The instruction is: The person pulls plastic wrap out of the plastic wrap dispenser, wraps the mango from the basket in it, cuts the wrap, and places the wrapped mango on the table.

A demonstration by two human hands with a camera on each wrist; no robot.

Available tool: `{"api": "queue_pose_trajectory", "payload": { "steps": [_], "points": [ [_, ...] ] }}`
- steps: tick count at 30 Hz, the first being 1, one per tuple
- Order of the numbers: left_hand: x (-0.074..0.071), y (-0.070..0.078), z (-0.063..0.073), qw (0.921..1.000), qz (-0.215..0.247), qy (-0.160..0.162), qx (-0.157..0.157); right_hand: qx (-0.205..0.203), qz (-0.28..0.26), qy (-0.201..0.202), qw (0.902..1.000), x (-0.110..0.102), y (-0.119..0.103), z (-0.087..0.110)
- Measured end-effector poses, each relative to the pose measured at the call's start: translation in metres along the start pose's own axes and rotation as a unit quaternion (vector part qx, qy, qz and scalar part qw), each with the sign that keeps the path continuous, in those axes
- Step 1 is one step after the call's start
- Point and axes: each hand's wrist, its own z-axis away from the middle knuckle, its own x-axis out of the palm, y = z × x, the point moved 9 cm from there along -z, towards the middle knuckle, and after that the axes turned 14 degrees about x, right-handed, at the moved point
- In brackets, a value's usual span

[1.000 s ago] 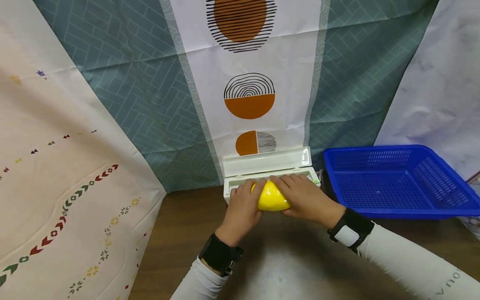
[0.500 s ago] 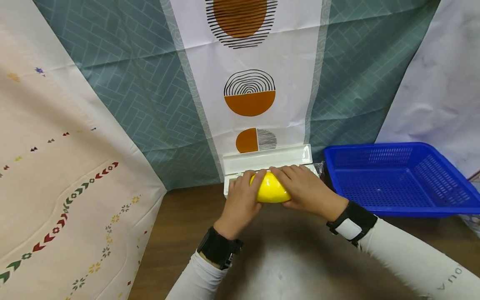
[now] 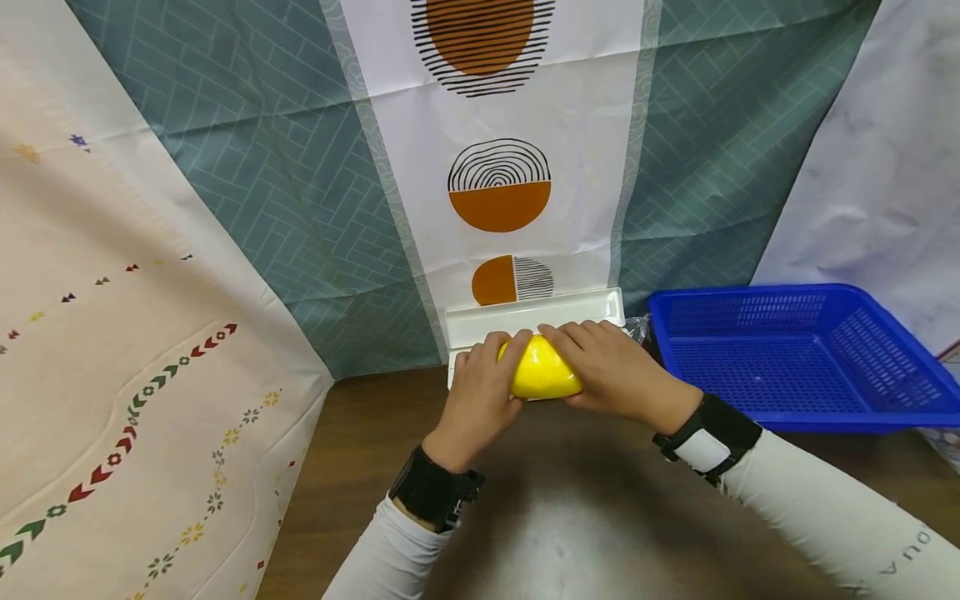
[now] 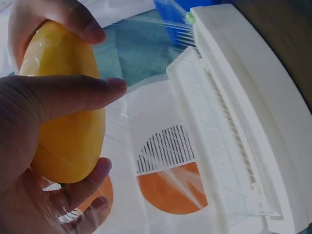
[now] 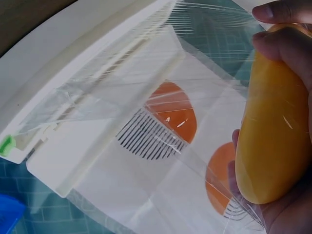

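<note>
My left hand (image 3: 480, 396) and right hand (image 3: 611, 372) grip a smooth yellow mango-like fruit (image 3: 546, 369) from either end. In both wrist views the fingers and thumbs curl round it. Clear cling film (image 5: 209, 73) stretches from the fruit to a white film dispenser (image 4: 253, 87); it is taut and creased in the right wrist view. The dispenser's raised lid (image 3: 536, 317) stands behind the hands in the head view, while the hands and fruit hide much of its body. A green tab (image 5: 7, 145) sits at one end of the dispenser.
A blue plastic basket (image 3: 780, 379) stands to the right of the dispenser on the brown table (image 3: 375, 442). Patterned cloth (image 3: 300, 208) hangs behind, and a cream embroidered cloth (image 3: 135, 333) hangs at left. Crumpled clear film (image 3: 639, 327) lies between dispenser and basket.
Both hands have shifted slightly up in the head view with the fruit between them, covering more of the dispenser's body. Their grip looks the same.
</note>
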Motion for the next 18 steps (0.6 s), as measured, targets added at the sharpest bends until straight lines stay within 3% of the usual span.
{"api": "queue_pose_trajectory", "payload": {
  "steps": [18],
  "points": [
    [-0.023,0.0,-0.011,0.9997,0.0,-0.016,0.021,-0.014,-0.01,-0.007,0.9998,-0.022,-0.002,-0.012]
  ]
}}
